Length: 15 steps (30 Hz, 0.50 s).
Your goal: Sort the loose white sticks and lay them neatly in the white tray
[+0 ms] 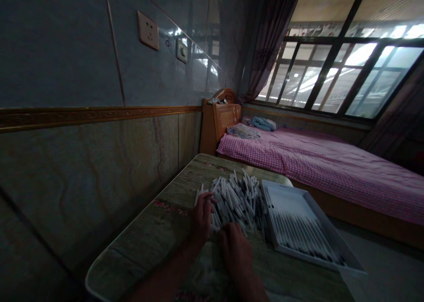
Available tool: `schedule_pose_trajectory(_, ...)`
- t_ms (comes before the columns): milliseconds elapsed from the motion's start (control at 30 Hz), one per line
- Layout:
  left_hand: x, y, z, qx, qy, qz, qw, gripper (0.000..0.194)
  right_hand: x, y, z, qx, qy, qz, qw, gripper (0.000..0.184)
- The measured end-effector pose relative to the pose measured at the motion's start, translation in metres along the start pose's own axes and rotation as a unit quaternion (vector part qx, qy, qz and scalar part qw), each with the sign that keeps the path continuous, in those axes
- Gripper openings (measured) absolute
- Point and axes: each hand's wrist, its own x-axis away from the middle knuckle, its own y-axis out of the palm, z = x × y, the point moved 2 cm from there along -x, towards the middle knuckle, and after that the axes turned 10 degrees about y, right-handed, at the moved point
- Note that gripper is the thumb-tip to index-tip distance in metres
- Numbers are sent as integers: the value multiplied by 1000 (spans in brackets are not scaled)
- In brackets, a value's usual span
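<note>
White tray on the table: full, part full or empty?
Part full: slim white sticks lie side by side across the near part of the tray, while its far part shows bare floor.

On the bench (142,238), the pile of pens (232,198) lies left of the tray (291,198); the bed (304,156) stands behind them.

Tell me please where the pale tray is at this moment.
In the head view, the pale tray lies on the right side of the table, just right of the heap of white sticks.
</note>
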Motion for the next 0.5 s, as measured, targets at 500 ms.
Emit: schedule_pose_trajectory(500,18,32,-7,75,-153,-173,970,23,-15,-8,25,-266,66,69,959,22)
